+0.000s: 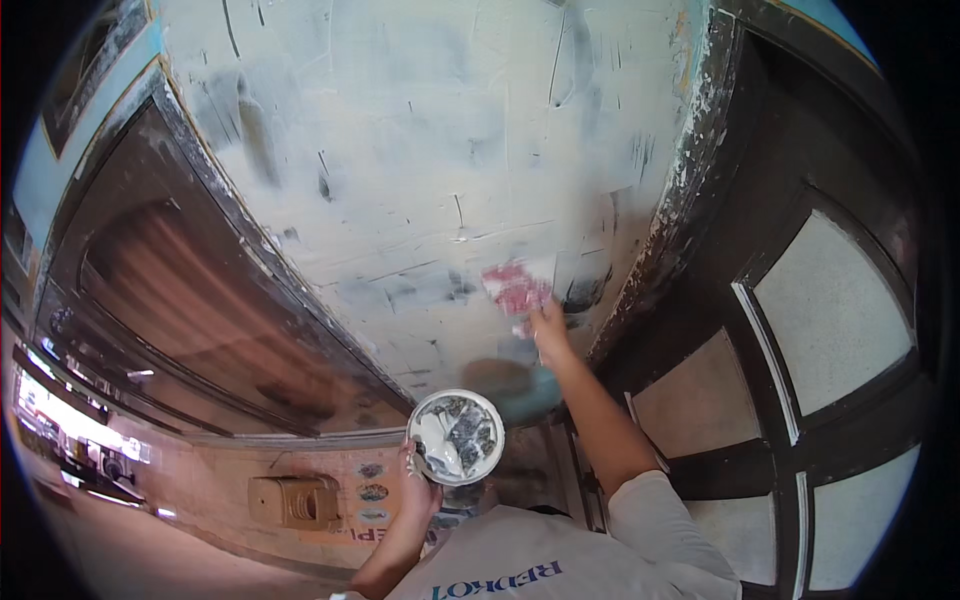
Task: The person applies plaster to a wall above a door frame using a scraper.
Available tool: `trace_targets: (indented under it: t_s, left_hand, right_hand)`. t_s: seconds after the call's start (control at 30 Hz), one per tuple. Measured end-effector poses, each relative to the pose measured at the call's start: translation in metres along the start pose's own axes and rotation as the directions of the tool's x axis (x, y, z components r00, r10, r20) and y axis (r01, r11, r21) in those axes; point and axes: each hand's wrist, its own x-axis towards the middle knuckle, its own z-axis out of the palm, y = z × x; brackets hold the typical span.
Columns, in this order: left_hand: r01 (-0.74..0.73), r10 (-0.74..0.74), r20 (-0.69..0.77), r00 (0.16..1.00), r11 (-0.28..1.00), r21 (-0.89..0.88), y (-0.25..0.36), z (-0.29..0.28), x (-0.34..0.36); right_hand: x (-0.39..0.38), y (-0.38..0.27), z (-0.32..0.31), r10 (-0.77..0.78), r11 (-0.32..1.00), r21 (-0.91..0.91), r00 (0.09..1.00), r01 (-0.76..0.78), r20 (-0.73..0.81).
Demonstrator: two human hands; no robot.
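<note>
My right hand (549, 330) grips a red-and-white flat tool (516, 288), blurred, reaching toward the upper left; whether it touches the wall (400, 150) I can't tell. My left hand (420, 492) holds a round tub (500, 440) of white paste (438, 445) at lower centre, below and left of the tool. The smeared wall, nearer my right hand, fills the upper centre, beside a dark panelled door (780, 440) at right.

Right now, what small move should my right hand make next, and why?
Perhaps draw the reddish flat tool in your right hand over the dark patch just right of it: that patch stands out on the pale wall. White paste is close by in the tub your left hand holds, but blur hides whether the tool carries any.
</note>
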Motion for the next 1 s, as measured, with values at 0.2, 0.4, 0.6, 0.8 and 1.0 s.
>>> trace_targets:
  t_s: [0.2,0.4,0.6,0.8,1.0]
  left_hand:
    - [-0.006,0.004,-0.031,1.000,0.999,-0.043,-0.005,0.006,0.001]
    - [-0.007,0.006,-0.022,1.000,0.999,-0.044,-0.021,0.012,-0.002]
    - [0.021,-0.024,-0.069,0.997,0.999,-0.037,-0.036,0.019,0.004]
    - [-0.034,0.032,-0.126,0.992,0.999,-0.014,-0.043,0.018,-0.001]
    - [-0.052,0.047,-0.107,0.993,0.997,-0.048,-0.056,0.038,-0.005]
  right_hand:
    - [-0.067,0.069,-0.064,0.320,0.946,-0.078,0.946,-0.316,0.047]
    - [-0.034,0.001,-0.059,-0.101,0.993,-0.051,0.987,0.108,0.128]
    - [0.014,-0.082,-0.064,-0.219,0.957,0.194,0.976,0.216,-0.010]
    - [0.028,-0.143,-0.060,-0.306,0.944,0.122,0.952,0.306,-0.016]
    - [0.035,0.004,-0.119,-0.035,0.997,-0.069,0.999,0.034,-0.024]
